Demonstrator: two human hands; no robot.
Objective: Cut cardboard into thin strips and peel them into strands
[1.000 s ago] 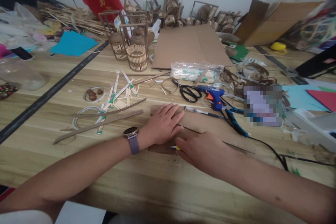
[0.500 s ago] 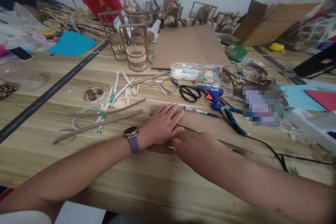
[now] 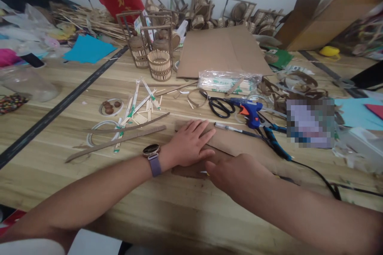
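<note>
My left hand [image 3: 191, 143], with a watch [image 3: 152, 152] on its wrist, lies flat with fingers spread on a strip of brown cardboard [image 3: 257, 147]. Beside it, my right hand [image 3: 231, 171] is closed around a utility knife, mostly hidden in the fist. The pale blade tip [image 3: 204, 172], with a bit of yellow, pokes out at the thumb side, low over the cardboard near its front edge. A pen [image 3: 230, 128] rests on the cardboard just beyond my hands. Whether the blade touches the cardboard, I cannot tell.
Beyond the hands lie black scissors [image 3: 220, 105], a blue glue gun [image 3: 249, 111] and its cord [image 3: 317, 173]. Bamboo sticks [image 3: 134, 105], tape rings [image 3: 101, 133] and cardboard strips [image 3: 116, 143] are left. Small baskets [image 3: 159, 65] and a cardboard sheet [image 3: 221, 53] stand farther back.
The view has shifted slightly, so most things appear farther right. My right hand with the knife has slid a little to the right; my left hand keeps pressing on the cardboard.
</note>
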